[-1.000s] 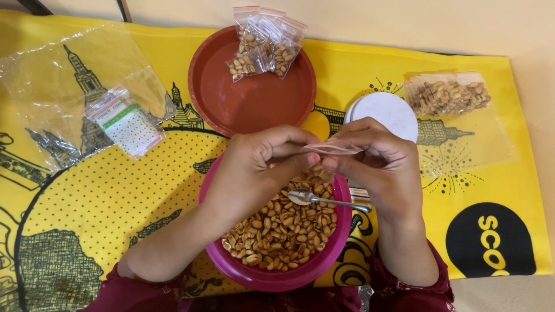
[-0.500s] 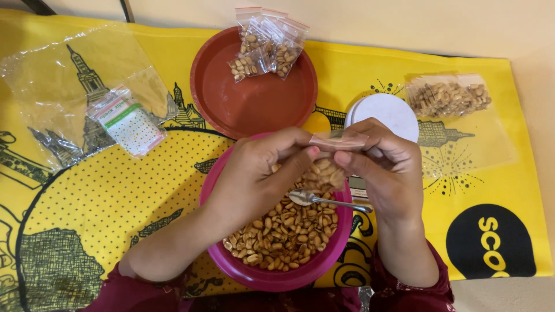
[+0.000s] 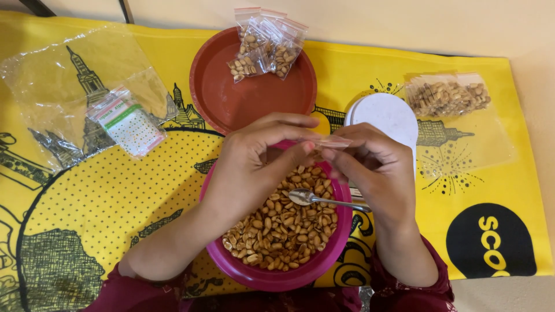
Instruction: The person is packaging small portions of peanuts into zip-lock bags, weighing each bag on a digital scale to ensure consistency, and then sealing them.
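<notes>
Pink plastic formed the bowl (image 3: 272, 276) nearest us, at six o'clock on the yellow cloth (image 3: 173, 190), heaped with peanuts (image 3: 277, 228). A metal spoon (image 3: 324, 199) lay across its three o'clock rim, bowl end resting on the nuts, seemingly parked within easy reach.

We held both hands together just above the pink bowl, probably so any dropped nuts would fall back in. Between them we pinched a small clear pouch (image 3: 329, 140) by its top strip. Our left hand (image 3: 254, 162) was curled nearly closed, thumb and fingertips pressed on the strip's left end. Our right hand (image 3: 370, 167) was likewise narrow, fingertips gripping the right end. We could not tell whether the pouch held nuts, since our fingers hid its body.

At twelve o'clock sat a red bowl (image 3: 231, 101), with several small filled pouches (image 3: 263, 49) piled on its far rim, looking like a spot for finished ones. At two o'clock a white round lid (image 3: 387, 115) lay just beyond our right hand. Farther right, a larger clear bag of nuts (image 3: 448, 95) lay flat. At ten o'clock a big clear bag (image 3: 63, 81) held a packet of empty pouches (image 3: 127, 121), well apart from our hands.
</notes>
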